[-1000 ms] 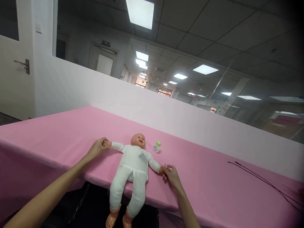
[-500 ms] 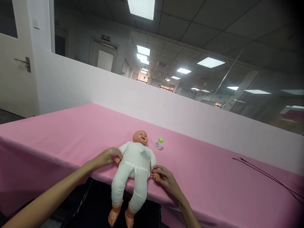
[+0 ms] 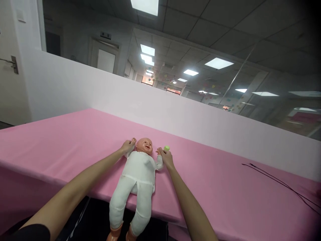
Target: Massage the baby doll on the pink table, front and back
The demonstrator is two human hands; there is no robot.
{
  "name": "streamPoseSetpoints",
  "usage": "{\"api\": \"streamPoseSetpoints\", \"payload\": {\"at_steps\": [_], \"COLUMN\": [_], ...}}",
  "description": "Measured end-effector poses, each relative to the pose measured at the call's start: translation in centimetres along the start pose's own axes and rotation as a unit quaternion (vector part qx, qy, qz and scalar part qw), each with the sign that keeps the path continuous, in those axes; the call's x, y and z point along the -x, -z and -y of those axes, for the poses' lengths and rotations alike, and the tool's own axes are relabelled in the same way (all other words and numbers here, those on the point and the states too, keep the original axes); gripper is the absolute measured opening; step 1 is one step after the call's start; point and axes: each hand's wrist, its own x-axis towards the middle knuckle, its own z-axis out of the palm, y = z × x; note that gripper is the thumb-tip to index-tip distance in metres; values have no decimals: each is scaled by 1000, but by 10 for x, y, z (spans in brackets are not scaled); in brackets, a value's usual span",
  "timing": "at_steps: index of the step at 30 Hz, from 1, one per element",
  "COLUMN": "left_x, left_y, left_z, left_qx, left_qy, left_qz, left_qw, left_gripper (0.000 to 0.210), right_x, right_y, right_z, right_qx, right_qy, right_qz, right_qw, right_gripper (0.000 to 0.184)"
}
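Note:
A baby doll (image 3: 139,169) in a white cloth suit lies on its back on the pink-covered table (image 3: 213,187), its lower legs past the front edge. My left hand (image 3: 128,146) is closed round the doll's arm near the wrist, beside its head. On the other side, my right hand (image 3: 166,157) grips the doll's other wrist. Both doll arms are bent up, with the small hands level with the head. Just behind my right hand shows the green cap (image 3: 167,147) of a small bottle, whose body is hidden.
Thin black cables (image 3: 281,183) lie on the table at the right. A white wall (image 3: 150,103) with a large window above it runs along the back. At far left is a door (image 3: 12,87) with a metal handle.
Both my hands have moved up toward the doll's head, raising its arms from beside the hips. My right hand now covers most of the bottle. The view has shifted slightly.

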Motion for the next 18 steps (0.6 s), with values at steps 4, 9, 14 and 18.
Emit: {"api": "streamPoseSetpoints", "payload": {"at_steps": [4, 9, 14, 18], "left_x": [1, 26, 66, 87], "left_y": [2, 53, 110, 121], "left_z": [2, -17, -19, 2], "left_qx": [-3, 40, -20, -40], "left_qy": [35, -34, -156, -195], "left_qz": [42, 113, 347, 419], "left_qw": [998, 992, 925, 886], "left_gripper": [49, 40, 35, 27], "right_x": [-9, 23, 77, 103], "right_y": [-6, 34, 78, 76], "right_z": [-6, 9, 19, 13], "right_qx": [-7, -44, 3, 75], "right_qy": [-44, -19, 33, 73], "right_qz": [55, 112, 313, 411], "right_qw": [997, 993, 949, 905], "right_gripper": [44, 52, 37, 29]}}
